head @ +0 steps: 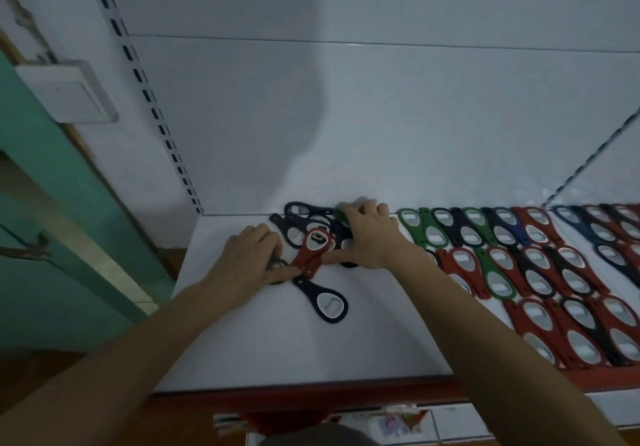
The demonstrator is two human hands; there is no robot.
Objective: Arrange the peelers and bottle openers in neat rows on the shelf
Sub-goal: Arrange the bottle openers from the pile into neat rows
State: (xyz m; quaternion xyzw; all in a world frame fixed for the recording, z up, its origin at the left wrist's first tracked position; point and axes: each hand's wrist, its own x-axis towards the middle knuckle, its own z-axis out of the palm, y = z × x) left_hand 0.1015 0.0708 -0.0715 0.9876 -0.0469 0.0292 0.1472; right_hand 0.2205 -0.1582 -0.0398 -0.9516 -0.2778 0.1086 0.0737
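A loose pile of black bottle openers [304, 220] lies at the back left of the white shelf [277, 348]. A red bottle opener [313, 250] lies on top of the pile. My left hand [251, 255] rests beside it, fingers curled over a dark green opener [277, 265], fingertips at the red one's handle. My right hand [367, 234] lies over the pile, thumb touching the red opener's handle and fingers curled on a green opener [341, 215]. One black opener [327, 302] lies alone in front. Neat rows of green, black, blue and red openers [519, 258] fill the shelf's right side.
The shelf has a red front edge [311, 399] and a white back panel [381, 116] with a slotted upright [152, 106] at the left. A green door frame [52, 203] and a white wall switch [65, 90] stand to the left. A lower shelf with packets [398, 421] shows below.
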